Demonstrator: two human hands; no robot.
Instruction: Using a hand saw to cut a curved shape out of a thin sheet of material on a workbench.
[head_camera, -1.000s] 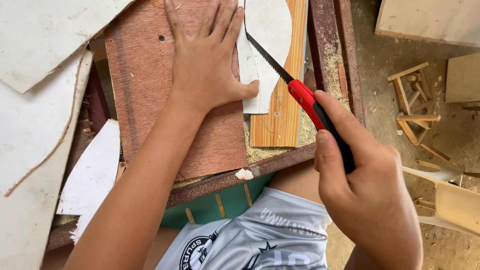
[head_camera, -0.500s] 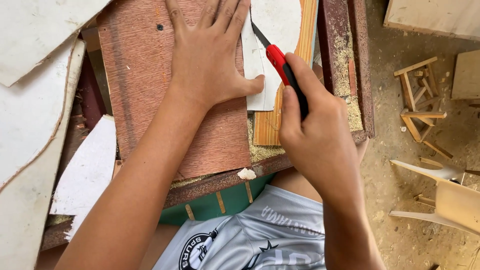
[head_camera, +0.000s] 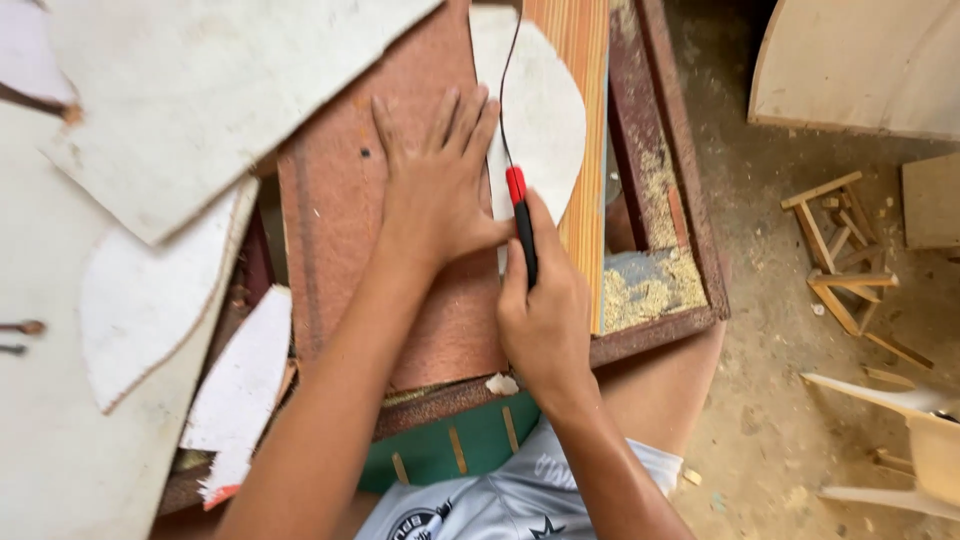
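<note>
Saw (head_camera: 518, 215), red-handled with a thin dark blade, runs along the edge of the white curved panel (head_camera: 545, 120) lying on the reddish board (head_camera: 340, 260). Right hand (head_camera: 545, 320) grips it, fingers curled tight. Left hand (head_camera: 435, 195) lies flat beside the blade, fingers spread; a slip could nick its thumb.
</note>
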